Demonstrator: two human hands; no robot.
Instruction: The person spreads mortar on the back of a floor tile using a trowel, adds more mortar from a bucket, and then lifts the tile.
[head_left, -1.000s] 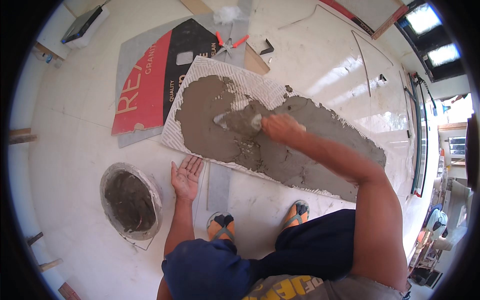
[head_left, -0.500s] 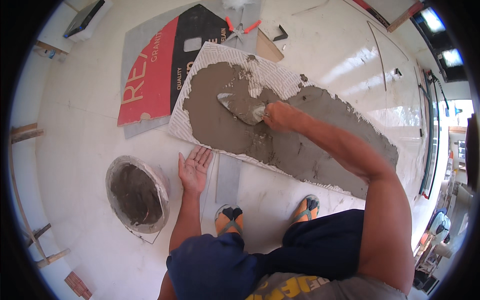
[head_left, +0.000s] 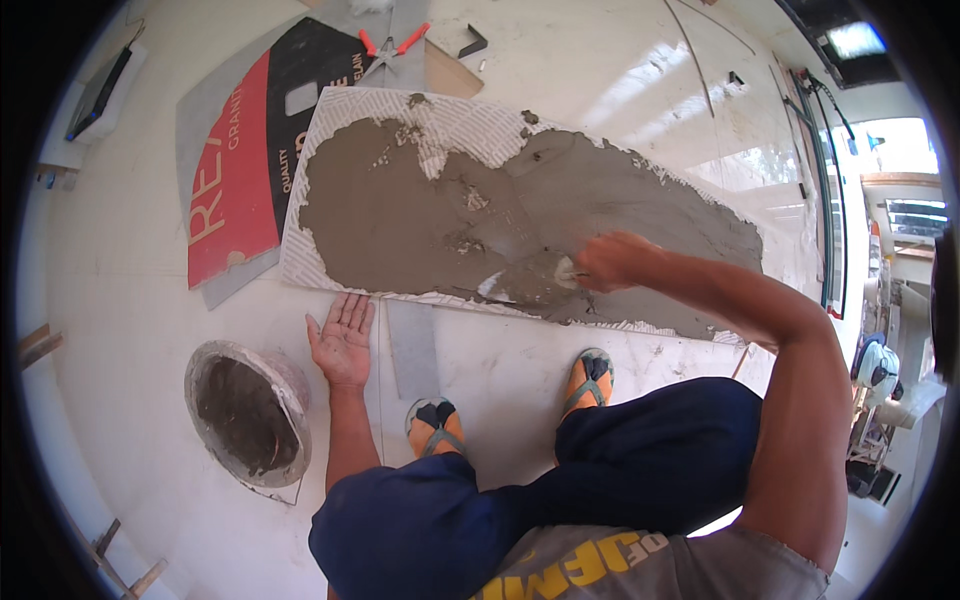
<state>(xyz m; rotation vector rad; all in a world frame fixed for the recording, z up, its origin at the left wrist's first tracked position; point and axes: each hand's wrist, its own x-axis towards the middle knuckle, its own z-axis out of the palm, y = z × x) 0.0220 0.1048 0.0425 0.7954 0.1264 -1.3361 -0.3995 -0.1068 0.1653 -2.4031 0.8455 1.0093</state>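
Note:
A long tile (head_left: 310, 110) with a white textured back lies crosswise in front of me, largely coated in grey mortar (head_left: 370, 200). My right hand (head_left: 612, 260) grips a mortar-smeared trowel (head_left: 530, 280), whose blade rests in the mortar near the tile's lower middle. My left hand (head_left: 343, 340) is open, palm up, with its fingertips at the tile's lower edge. A bucket (head_left: 205, 400) with grey mortar inside stands left of that hand.
Red and black cardboard (head_left: 230, 170) lies on a grey sheet behind the tile, with red-handled pliers (head_left: 390, 55) above. A grey strip (head_left: 410, 350) lies by my feet. A black device (head_left: 100, 90) is at upper left; long rails (head_left: 828, 210) run along the right.
My right hand and the trowel have moved right and down toward the tile's near edge, and mortar now covers more of the middle. My left hand stays open. The view has shifted.

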